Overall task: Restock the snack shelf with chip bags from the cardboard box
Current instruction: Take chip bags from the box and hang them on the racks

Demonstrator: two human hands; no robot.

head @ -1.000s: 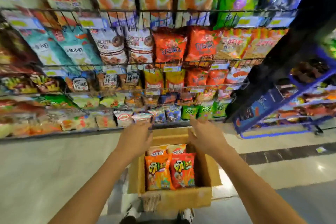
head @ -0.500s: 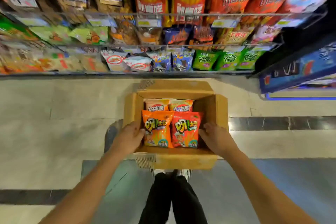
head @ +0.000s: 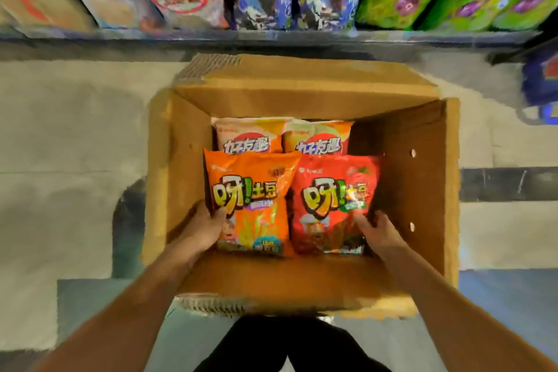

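Open brown cardboard box (head: pixel 422 190): left hand (head: pixel 203 231) grips orange foil chip bag (head: pixel 256 190) at 7 o'clock; right hand (head: pixel 379 234) grips red foil chip bag (head: pixel 332 199) at 5 o'clock; two pale chip bags (head: pixel 250 136) at 12.

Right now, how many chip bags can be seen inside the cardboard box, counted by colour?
orange bag: 1
red bag: 1
pale bags with a red disc: 2
Total visible in the cardboard box: 4
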